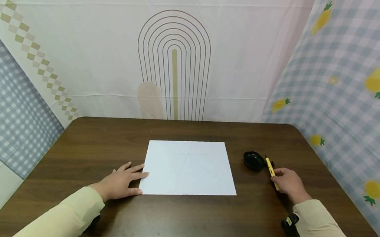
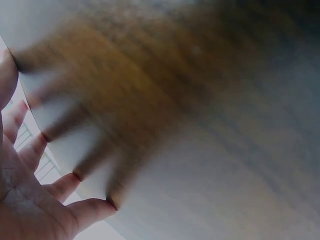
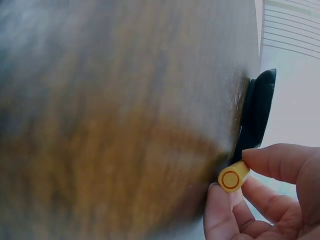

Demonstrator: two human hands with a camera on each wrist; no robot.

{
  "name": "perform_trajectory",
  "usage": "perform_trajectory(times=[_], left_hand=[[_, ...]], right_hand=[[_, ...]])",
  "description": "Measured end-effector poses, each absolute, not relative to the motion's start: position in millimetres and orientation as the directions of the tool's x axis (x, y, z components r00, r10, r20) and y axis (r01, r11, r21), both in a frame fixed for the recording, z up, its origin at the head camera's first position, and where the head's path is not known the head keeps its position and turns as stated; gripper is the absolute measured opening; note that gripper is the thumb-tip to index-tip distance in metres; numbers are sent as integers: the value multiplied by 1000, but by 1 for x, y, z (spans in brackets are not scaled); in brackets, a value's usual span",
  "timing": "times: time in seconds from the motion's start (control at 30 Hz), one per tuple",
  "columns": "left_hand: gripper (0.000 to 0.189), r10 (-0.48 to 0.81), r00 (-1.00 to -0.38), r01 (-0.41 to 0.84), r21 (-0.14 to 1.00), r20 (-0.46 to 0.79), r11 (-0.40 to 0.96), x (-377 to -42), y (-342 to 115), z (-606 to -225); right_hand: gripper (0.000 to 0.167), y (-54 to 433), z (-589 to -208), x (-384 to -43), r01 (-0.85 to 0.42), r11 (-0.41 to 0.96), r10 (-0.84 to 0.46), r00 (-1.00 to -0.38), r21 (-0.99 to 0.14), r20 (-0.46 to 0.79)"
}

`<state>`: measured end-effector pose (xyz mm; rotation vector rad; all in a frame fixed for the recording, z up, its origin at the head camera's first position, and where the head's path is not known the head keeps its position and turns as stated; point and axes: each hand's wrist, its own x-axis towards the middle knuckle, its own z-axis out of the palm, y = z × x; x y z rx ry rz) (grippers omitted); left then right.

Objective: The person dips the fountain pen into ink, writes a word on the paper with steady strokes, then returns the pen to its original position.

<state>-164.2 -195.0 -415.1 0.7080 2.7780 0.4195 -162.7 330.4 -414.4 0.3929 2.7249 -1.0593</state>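
My left hand (image 1: 119, 183) lies with fingers spread at the left edge of a white sheet of paper (image 1: 201, 182), its fingertips touching the sheet. A few thin lines, crossing one another, are drawn on the paper. At the right, my right hand (image 1: 289, 184) pinches a yellow pen (image 1: 270, 167) between thumb and fingers. The pen's dark tip points away from me. In the right wrist view, the pen's round yellow end (image 3: 230, 179) faces the camera. Just left of the pen sits a rounded, glossy black object (image 1: 253, 160), perhaps a computer mouse.
Everything rests on a dark brown wooden table (image 1: 182, 222) with rounded far corners. Behind it hangs a white cloth (image 1: 108, 52) printed with arches. A blue checked cloth (image 1: 345, 108) with yellow fruit borders the right side.
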Motion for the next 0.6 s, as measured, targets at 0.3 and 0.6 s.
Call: perform_trajectory(times=[0.3,0.6], left_hand=[[62,488,-854,411,341,-180,846,-164,-194,-414],[62,483,-857,408,337,-179,849,-166,-194,-414]], right_hand=[[44,331,-413,-163,306,721,164,-947,-621,-276],[47,332,-413,-164,324,706,174,-942,-630,-288]])
